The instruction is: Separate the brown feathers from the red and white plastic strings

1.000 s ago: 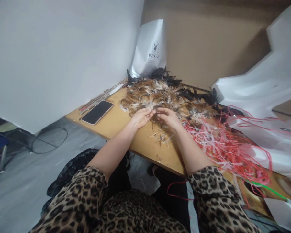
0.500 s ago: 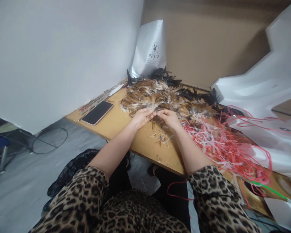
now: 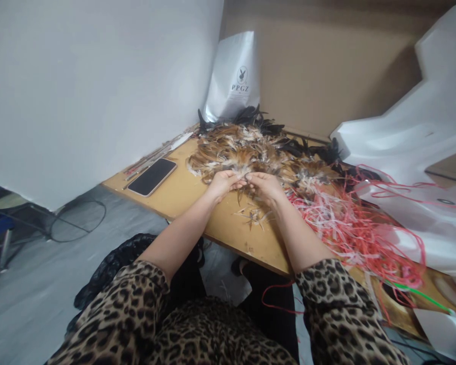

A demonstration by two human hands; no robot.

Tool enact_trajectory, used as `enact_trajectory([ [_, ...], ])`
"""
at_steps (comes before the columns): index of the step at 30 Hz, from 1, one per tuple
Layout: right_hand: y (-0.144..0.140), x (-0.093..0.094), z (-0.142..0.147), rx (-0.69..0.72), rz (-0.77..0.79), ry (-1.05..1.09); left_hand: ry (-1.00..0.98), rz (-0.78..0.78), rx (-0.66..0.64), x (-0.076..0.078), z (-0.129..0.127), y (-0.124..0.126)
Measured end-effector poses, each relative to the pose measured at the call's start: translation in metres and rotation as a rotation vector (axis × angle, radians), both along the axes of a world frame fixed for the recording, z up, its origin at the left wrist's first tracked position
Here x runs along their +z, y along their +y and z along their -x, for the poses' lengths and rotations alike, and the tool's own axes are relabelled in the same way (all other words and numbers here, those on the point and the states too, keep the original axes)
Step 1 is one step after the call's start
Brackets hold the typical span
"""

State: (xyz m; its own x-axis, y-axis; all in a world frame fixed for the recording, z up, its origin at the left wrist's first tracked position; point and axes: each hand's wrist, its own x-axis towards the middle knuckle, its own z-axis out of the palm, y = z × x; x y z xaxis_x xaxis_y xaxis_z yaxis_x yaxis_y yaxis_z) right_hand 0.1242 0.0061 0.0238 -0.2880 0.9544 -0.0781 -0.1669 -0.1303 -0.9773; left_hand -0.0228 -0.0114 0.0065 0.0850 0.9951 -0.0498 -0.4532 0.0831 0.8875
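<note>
My left hand (image 3: 224, 185) and my right hand (image 3: 264, 185) meet fingertip to fingertip over the table, just in front of a heap of brown feathers (image 3: 246, 144) with white bases. Both are closed in a pinch on what looks like a feather, mostly hidden by the fingers and hard to separate from the heap behind. Black feathers (image 3: 250, 115) lie along the back of the heap. Below my hands, loose feather scraps (image 3: 256, 215) are scattered on the wooden table (image 3: 231, 230).
A phone (image 3: 152, 177) lies on the left, near thin sticks along the wall. At the back stands a silver bag (image 3: 233, 76). A tangle of red and pink strips (image 3: 357, 228) covers the right side, beside white foam pieces (image 3: 410, 137). A green cord (image 3: 421, 295) is at lower right.
Both hands stay nearly in place, with only slight finger movement; the right fingers look a little more curled. The view has shifted very slightly.
</note>
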Motion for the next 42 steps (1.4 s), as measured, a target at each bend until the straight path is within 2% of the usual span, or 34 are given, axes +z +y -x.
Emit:
enact_trajectory([
  [5, 0.001, -0.001, -0.001, 0.063, 0.092, 0.077, 0.026, -0.028, -0.031, -0.002, 0.000, 0.000],
  [14, 0.000, -0.002, 0.000, 0.053, 0.105, 0.090, 0.033, -0.036, -0.056, -0.003, 0.002, 0.000],
  [20, 0.001, -0.001, -0.004, 0.210, 0.265, 0.185, 0.032, -0.073, -0.076, -0.004, 0.003, 0.001],
  [23, 0.001, 0.000, -0.005, 0.263, 0.280, 0.199, 0.028, -0.094, -0.081, -0.003, 0.003, 0.000],
  [31, -0.001, -0.001, -0.001, 0.102, 0.100, 0.127, 0.009, -0.038, -0.056, 0.000, 0.003, -0.001],
  [37, -0.001, -0.004, 0.004, -0.073, -0.068, 0.033, -0.032, 0.026, -0.108, -0.001, 0.003, -0.001],
  [42, -0.003, -0.007, 0.012, -0.170, -0.130, -0.024, -0.087, 0.105, -0.141, -0.004, 0.003, 0.001],
])
